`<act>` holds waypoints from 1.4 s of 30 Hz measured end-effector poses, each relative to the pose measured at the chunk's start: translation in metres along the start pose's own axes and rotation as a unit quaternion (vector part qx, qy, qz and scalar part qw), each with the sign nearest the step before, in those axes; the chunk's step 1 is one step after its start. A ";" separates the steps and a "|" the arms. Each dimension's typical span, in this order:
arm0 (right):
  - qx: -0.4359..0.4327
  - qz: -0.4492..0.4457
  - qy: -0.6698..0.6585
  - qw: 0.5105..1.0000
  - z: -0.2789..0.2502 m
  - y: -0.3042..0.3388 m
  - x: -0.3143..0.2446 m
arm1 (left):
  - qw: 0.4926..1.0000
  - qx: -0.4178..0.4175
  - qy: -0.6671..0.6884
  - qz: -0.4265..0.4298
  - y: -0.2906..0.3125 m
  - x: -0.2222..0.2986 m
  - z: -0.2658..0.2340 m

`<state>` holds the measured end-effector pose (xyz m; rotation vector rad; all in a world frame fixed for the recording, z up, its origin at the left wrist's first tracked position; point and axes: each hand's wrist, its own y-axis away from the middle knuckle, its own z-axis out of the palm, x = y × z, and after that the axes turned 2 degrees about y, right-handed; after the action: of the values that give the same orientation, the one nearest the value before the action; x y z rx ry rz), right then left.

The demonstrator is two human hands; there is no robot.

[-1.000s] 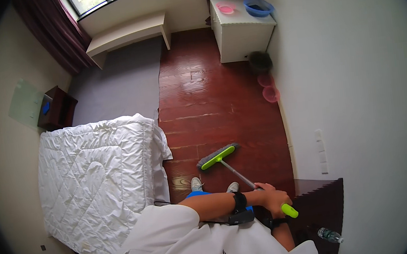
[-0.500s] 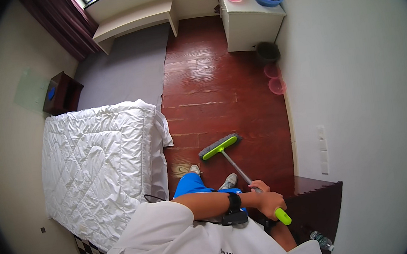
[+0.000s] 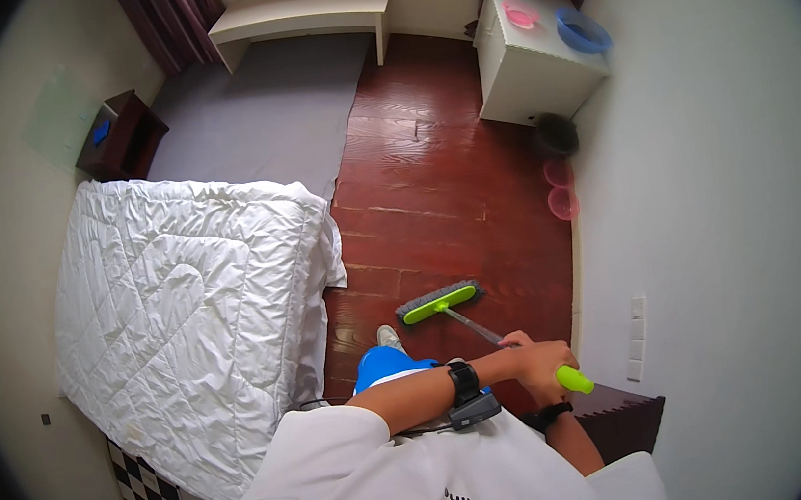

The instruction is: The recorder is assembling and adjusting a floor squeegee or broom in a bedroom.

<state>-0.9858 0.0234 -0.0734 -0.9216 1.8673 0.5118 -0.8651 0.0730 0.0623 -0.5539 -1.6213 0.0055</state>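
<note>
A push broom (image 3: 439, 304) with a lime-green head and grey bristles rests on the dark red wooden floor in front of my feet. Its grey pole slants back toward my right side and ends in a lime-green grip. My left arm crosses my body, and my left hand (image 3: 545, 372) is closed around the pole just by that grip. Farther down the pole is my right hand (image 3: 516, 338), fingers wrapped round it. Most of the right hand is hidden behind the left hand and forearm.
A bed with a white quilt (image 3: 178, 295) fills the left side. At my right stands a dark low table (image 3: 628, 422). Along the right wall are pink basins (image 3: 563, 202), a dark bucket (image 3: 557, 134) and a white cabinet (image 3: 538, 66). A white bench (image 3: 304, 9) stands at the back.
My view has turned, so the room appears tilted. Both hands have shifted forward and slightly right with the pole, while the broom head stays on the floor. The bottle at my right has left view.
</note>
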 end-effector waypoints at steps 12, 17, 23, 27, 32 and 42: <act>-0.207 -0.101 -0.025 0.973 0.206 -0.187 -0.097 | 0.925 0.378 0.017 0.031 0.200 0.036 -0.199; -0.340 -0.129 -0.045 0.931 0.296 -0.210 -0.121 | 0.800 0.598 -0.050 0.002 0.282 0.054 -0.204; -0.479 -0.142 -0.066 0.864 0.368 -0.220 -0.127 | 0.631 0.766 -0.099 -0.071 0.343 0.029 -0.182; -0.547 -0.144 -0.095 0.819 0.391 -0.228 -0.118 | 0.590 0.805 -0.057 0.013 0.364 0.028 -0.192; -0.592 -0.254 -0.088 0.760 0.411 -0.287 -0.117 | 0.533 0.845 -0.038 0.022 0.348 0.019 -0.251; -0.698 -0.197 -0.004 0.689 0.379 -0.435 -0.110 | 0.500 0.860 -0.104 -0.003 0.258 0.001 -0.386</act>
<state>-0.4017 0.0501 -0.1303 -2.1844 0.8950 1.7199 -0.4135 0.1784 0.0342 1.0905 -1.0433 1.5714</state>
